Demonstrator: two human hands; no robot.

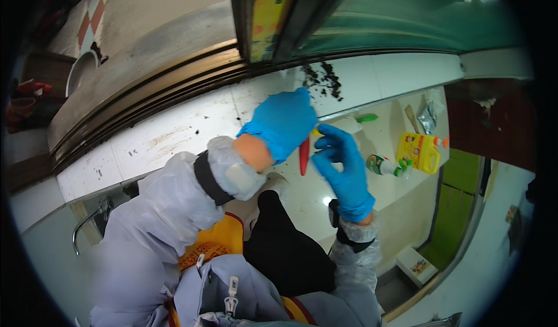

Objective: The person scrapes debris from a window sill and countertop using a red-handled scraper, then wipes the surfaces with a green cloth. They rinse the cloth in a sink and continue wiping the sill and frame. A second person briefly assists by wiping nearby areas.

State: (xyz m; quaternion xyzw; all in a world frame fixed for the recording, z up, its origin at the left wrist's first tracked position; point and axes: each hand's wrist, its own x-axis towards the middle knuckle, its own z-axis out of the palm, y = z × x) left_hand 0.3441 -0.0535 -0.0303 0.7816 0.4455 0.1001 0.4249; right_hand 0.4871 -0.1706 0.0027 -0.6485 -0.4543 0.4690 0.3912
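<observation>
My left hand (282, 124), in a blue glove, is closed over the white tiled sill (197, 121). A red tapered handle (304, 155) sticks out beneath its fingers; the rest of that tool is hidden by the hand. Close by on the right, my right hand (346, 173), also gloved in blue, has its fingers bent and apart. Its index finger reaches a small yellow bit (315, 132) beside the left hand; whether they touch is unclear. Clumps of dark dirt (322, 80) lie on the sill just beyond the left hand.
Dirty window tracks (151, 83) run along the sill, below a greenish glass pane (401, 19). On the counter at right stand a yellow jug (418, 151) and a white-and-green bottle (381, 165), with a green-handled brush (366, 118) nearby. A curved faucet (81, 228) is at lower left.
</observation>
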